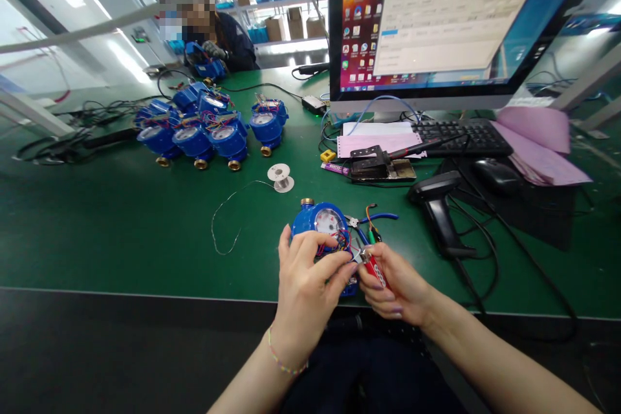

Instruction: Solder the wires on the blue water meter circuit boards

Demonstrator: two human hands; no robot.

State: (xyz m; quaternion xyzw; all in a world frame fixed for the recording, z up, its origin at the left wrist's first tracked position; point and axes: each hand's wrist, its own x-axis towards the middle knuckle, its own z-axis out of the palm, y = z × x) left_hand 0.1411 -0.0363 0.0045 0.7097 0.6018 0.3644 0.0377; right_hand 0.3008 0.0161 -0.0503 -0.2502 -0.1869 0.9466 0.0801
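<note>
Your left hand [305, 278] pinches the wires on the blue meter [321, 223]; your right hand [395, 288] grips a red battery [374, 266] just beside it, on the green table [121, 226].

Your left hand [310, 278] covers the near half of the blue meter [323, 220]. Your right hand [395, 288] hides the lower end of the red cylinder [374, 266]; its print is too small to read. The top edge crops the monitor [460, 19]. The dial is unreadable.

Left hand [305, 278] pinched wires on blue meter [321, 220]; right hand [395, 288] gripped red battery [374, 267] just beside it.
</note>
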